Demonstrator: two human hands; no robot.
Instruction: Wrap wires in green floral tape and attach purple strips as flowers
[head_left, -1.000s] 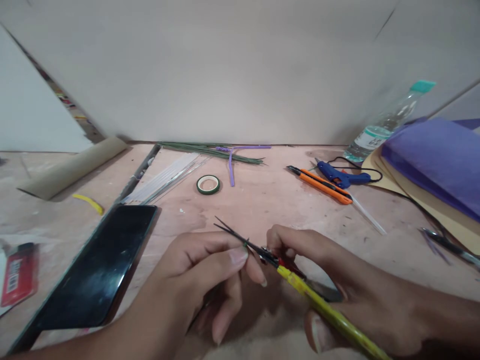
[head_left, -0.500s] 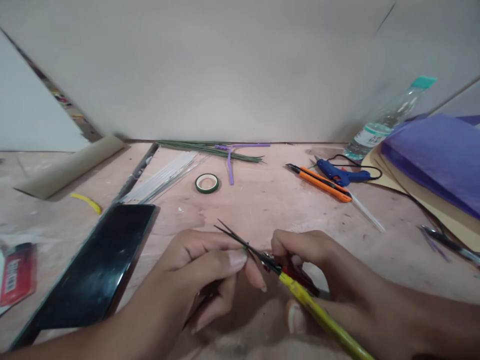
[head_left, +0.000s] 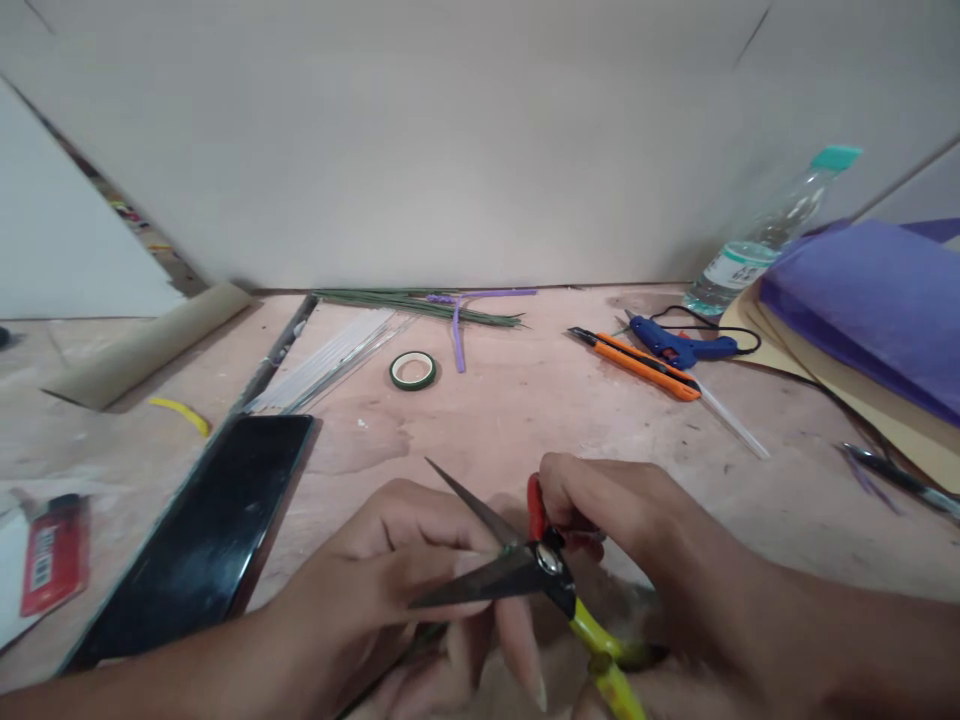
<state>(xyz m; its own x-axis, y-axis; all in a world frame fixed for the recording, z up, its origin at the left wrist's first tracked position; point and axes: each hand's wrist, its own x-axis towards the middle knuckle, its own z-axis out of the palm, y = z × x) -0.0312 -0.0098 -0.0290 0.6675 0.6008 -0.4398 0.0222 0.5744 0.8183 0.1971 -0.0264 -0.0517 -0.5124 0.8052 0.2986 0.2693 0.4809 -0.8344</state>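
Scissors with black blades and red and yellow handles are held in my right hand, their blades spread apart and pointing left. My left hand is closed, its thumb and fingers pinching a thin dark green piece that lies between the blades. One blade passes over my left fingers. A thin dark stem shows below my left palm, partly hidden by the fingers.
A black phone and a red lighter lie left. Behind are green tape, green stems and a cardboard tube. An orange cutter, blue glue gun and bottle stand or lie right.
The scissors have opened wide and turned so that both blades show around the pinched piece. The view has shifted slightly; both hands remain close together.
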